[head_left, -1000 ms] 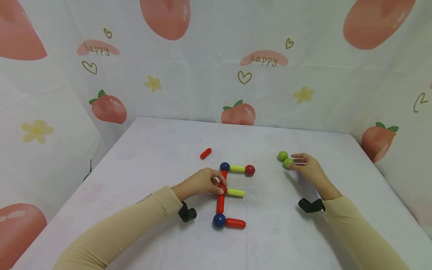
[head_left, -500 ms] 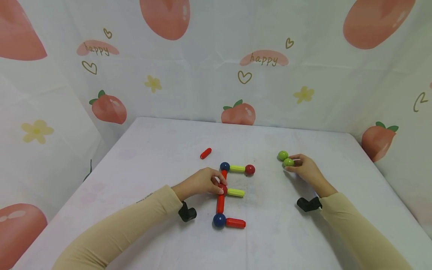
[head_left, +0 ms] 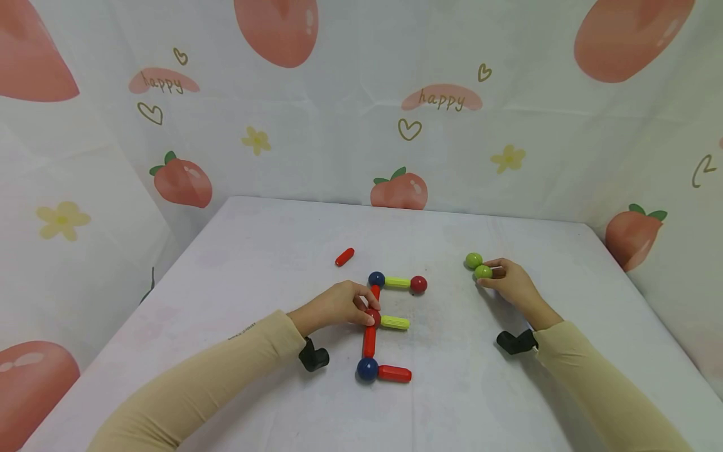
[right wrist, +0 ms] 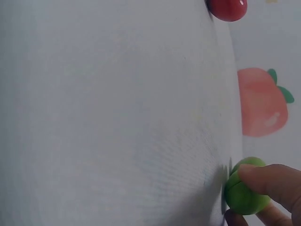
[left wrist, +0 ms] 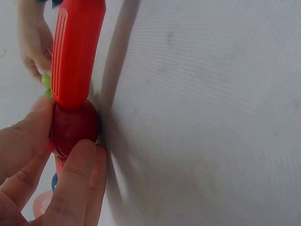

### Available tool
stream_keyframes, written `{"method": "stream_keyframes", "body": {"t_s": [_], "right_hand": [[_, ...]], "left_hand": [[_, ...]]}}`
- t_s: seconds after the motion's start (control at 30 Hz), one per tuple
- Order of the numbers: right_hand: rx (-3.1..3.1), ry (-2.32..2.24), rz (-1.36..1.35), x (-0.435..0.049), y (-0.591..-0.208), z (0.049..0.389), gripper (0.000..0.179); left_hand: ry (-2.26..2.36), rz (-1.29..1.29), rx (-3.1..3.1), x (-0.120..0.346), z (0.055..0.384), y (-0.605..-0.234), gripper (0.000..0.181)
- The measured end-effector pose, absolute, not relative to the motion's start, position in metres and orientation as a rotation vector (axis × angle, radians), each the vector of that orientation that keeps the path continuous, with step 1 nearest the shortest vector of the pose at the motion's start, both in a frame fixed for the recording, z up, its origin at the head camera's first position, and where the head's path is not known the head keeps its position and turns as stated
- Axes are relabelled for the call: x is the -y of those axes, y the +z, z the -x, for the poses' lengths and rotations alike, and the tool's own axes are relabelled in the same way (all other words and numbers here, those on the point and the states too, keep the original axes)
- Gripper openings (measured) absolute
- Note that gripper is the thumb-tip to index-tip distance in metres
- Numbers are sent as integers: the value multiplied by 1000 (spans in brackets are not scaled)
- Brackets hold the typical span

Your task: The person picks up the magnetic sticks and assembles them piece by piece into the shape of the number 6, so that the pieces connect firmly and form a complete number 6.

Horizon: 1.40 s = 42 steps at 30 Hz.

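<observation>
Pinching the nearer green ball (head_left: 482, 272), the right hand (head_left: 513, 284) sits well right of the yellow rod (head_left: 395, 322) jutting rightward from the red ball (left wrist: 77, 125) the left hand (head_left: 341, 306) grips.

A long beige sleeve of soft, matte cloth (head_left: 198, 389) fills the lower left of the head view, with creases bunching near its bottom edge and a seam behind the plain cuff. Tiny dark lettering (head_left: 241, 331), too small to read, runs along its upper edge. The matching beige cloth sleeve on the right (head_left: 601, 383) slants into the lower right corner, also smooth at the cuff. Below the left cuff sits a small black wrist device (head_left: 313, 355), angular with a rounded end; its black elbow-shaped counterpart (head_left: 516, 342) shows beside the right cuff. The left hand (head_left: 341, 304) and right hand (head_left: 515, 287) are bare.
</observation>
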State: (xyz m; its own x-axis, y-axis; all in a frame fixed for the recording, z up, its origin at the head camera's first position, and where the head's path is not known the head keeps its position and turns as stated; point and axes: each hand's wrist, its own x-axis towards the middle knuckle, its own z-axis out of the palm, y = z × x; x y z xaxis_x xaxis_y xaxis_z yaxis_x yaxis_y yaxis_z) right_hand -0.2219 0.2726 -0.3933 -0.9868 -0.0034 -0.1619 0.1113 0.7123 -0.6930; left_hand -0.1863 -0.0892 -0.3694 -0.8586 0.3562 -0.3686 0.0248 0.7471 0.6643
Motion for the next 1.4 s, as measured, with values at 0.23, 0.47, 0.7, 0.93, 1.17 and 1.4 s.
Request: {"method": "stream_keyframes", "body": {"t_s": [0.23, 0.47, 0.7, 0.93, 1.17, 1.4], "right_hand": [[-2758, -1126, -107, -271, -390, 217, 60], [-2743, -1144, -100, -273, -389, 214, 60], [-2734, -1134, -83, -270, -387, 206, 61], [-2742, -1164, -14, -261, -383, 195, 57], [-2747, -1222, 97, -250, -382, 185, 50], [-2730, -1206, 129, -237, -376, 175, 48]], "left_hand": [[926, -278, -2464, 89, 186, -369, 22], [943, -282, -2458, 90, 186, -369, 22], [947, -284, -2451, 90, 186, -370, 22], [951, -281, -2453, 90, 186, -370, 22], [952, -276, -2455, 90, 186, -370, 22], [949, -269, -2452, 89, 186, -370, 22]]}}
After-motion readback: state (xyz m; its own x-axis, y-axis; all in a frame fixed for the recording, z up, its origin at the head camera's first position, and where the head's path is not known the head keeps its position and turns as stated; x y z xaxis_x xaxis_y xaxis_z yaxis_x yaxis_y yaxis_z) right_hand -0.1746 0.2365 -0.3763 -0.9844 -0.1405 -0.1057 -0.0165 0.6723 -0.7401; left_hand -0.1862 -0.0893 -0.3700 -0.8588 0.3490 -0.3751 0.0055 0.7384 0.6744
